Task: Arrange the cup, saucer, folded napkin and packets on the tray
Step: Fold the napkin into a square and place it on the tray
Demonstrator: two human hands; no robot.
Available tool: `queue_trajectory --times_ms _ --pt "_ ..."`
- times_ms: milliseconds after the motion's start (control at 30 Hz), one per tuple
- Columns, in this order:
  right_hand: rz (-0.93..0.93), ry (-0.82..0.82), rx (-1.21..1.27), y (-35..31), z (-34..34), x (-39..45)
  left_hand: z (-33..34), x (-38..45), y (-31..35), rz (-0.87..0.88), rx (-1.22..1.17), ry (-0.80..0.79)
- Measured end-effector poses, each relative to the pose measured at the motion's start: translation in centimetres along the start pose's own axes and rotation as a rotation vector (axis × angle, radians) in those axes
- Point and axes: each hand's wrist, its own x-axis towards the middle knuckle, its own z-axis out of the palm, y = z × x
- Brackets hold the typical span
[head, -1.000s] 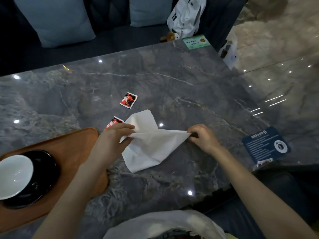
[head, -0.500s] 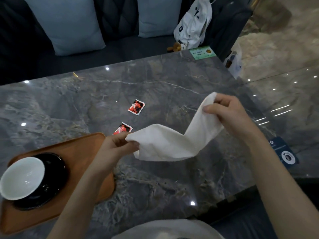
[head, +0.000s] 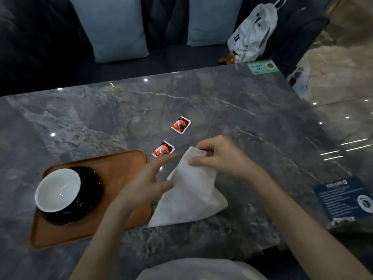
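Napkin (head: 191, 190) now doubled over on the desk (head: 222, 110) beside the tray (head: 121, 162), right hand (head: 220, 156) pinching its top corner, left hand (head: 145, 184) seemingly open, fold likely nearly done, packets (head: 163, 149) still off-tray.

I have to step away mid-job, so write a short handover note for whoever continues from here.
Right hand pinches the napkin's top corner; left hand is open, beside its left edge.
Cup sits on the saucer on the tray: done.
Napkin lies partly folded on the table, right of the tray.
Both packets lie on the table.
Left: finish folding, move napkin and packets onto the tray.
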Motion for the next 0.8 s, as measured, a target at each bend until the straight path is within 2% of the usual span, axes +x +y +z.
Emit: queue_trajectory --times_ms 100,267,433,500,667,800 --pt "-0.022 -0.026 0.018 -0.1 1.1 0.3 0.9 1.3 3.2 0.11 -0.025 0.217" --pt "0.056 -0.055 0.083 0.0 1.5 -0.1 1.9 1.9 4.0 0.059 -0.016 0.382" --pt "0.157 -0.11 0.157 1.3 0.0 -0.4 1.9 1.7 3.6 0.023 0.047 0.389" --pt "0.164 -0.199 0.035 2.1 -1.2 -0.5 1.6 1.5 3.9 0.045 0.03 0.352" --pt "0.198 -0.34 -0.258 5.2 -2.6 0.4 0.6 1.2 4.4 0.052 -0.245 0.21" --pt "0.184 -0.284 -0.264 7.9 -2.8 1.5 -0.7 1.4 4.4 0.003 -0.406 0.145"
